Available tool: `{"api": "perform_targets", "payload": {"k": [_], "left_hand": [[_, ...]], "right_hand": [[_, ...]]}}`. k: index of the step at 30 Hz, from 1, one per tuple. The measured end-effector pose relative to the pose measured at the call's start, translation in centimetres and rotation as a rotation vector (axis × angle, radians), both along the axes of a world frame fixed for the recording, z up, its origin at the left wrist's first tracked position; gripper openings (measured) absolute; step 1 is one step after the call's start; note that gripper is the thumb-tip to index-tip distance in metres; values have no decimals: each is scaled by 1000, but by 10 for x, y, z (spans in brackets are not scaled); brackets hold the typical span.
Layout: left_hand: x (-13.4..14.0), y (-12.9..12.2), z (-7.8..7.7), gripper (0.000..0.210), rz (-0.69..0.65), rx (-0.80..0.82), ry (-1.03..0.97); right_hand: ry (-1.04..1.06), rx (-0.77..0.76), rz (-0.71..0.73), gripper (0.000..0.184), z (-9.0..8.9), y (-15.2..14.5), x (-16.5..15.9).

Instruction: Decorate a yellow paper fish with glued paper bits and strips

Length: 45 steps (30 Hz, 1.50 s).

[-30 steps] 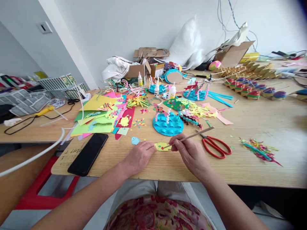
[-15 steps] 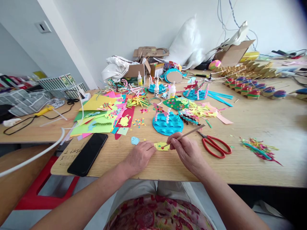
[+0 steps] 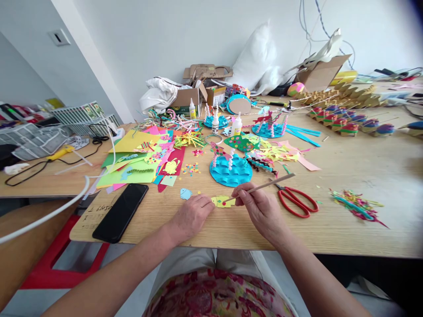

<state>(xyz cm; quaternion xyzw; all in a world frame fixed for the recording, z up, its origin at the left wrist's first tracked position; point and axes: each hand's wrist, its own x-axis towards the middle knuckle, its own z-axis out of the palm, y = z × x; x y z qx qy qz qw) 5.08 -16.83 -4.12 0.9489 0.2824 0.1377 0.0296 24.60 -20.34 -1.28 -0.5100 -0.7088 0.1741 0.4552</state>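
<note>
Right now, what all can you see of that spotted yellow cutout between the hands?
The yellow cutout, seemingly paper, is small and elongated, with coloured dots, one clearly red. It lies on the wooden table, long side running left to right. The left hand appears to touch its left end; the tip of a stick in the right hand is over it.

Left hand (image 3: 193, 215) partly hides the yellow cutout (image 3: 219, 203) — left edge crops a white tube (image 3: 49, 216).

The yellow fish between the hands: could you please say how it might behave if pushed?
The yellow fish looks like cut paper, so it is probably light and bendy. Lying flat on the table, it would likely slide, not roll. The left hand at one end might make it buckle.
</note>
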Motion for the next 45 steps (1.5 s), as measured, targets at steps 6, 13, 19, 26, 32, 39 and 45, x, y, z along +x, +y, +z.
{"api": "perform_targets", "payload": {"k": [6,13,19,26,32,39,45], "left_hand": [[0,0,0,19,5,3,-4],[0,0,0,18,4,-7,-17],[0,0,-1,19,6,-15,-15],[0,-1,1,18,3,-5,-5],[0,0,0,19,1,-13,-2],[0,-1,1,19,11,-29,8],[0,-1,2,19,8,-16,11]], "right_hand": [[-54,1,6,24,0,-1,0],[-51,-4,15,24,3,-1,-2],[-74,-2,27,24,1,1,-2],[-51,-21,24,25,1,3,-3],[-33,-28,28,25,0,3,-4],[-53,-20,22,25,0,0,-4],[-56,-36,23,25,1,-4,-2]]}}
